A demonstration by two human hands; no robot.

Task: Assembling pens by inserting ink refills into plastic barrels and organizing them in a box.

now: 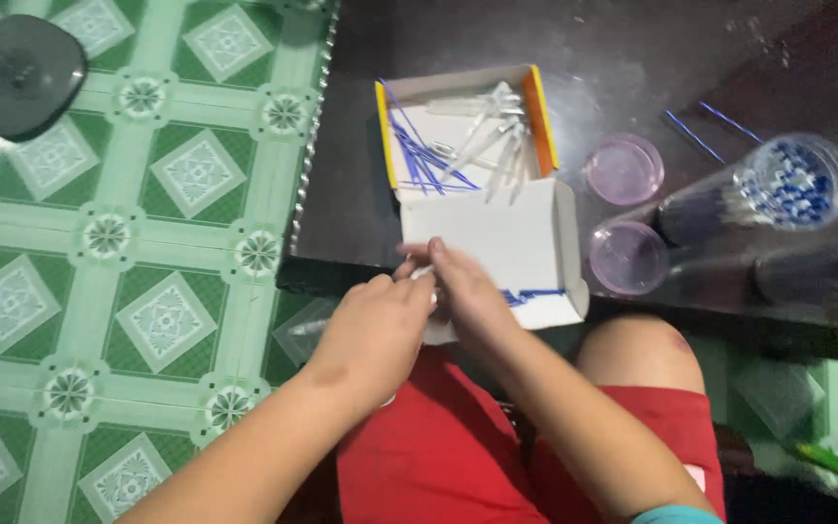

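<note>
My left hand curls shut on a small clear plastic pen part | my right hand pinches its tip | both meet over the flap of the open cardboard box of thin blue refills | round pink lids sit beside it on the dark glossy table.

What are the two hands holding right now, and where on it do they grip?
Left hand and right hand pinch a small pale tube-like piece between their fingertips; the exact grip point cannot be told.

Pen parts in box; lids right.
</note>
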